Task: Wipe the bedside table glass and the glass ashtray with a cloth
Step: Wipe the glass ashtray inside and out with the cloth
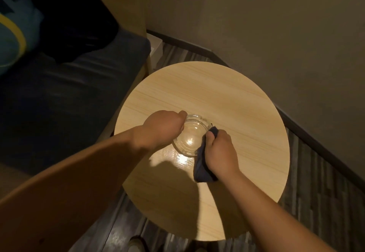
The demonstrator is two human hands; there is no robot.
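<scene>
A clear round glass ashtray [190, 136] stands near the middle of the round, light wood-grain bedside table [227, 97]. My left hand [161, 128] grips the ashtray's left rim, its fingers hidden behind the hand. My right hand [220, 151] is shut on a dark blue cloth [202, 169]. The cloth is pressed against the ashtray's right rim, and its loose end hangs down onto the tabletop under my wrist.
A dark blue sofa [65, 97] with dark clothing and a teal cushion lies to the left, close to the table's edge. Beige walls meet in a corner behind and to the right. Dark plank floor surrounds the table, with a shoe tip at the bottom edge.
</scene>
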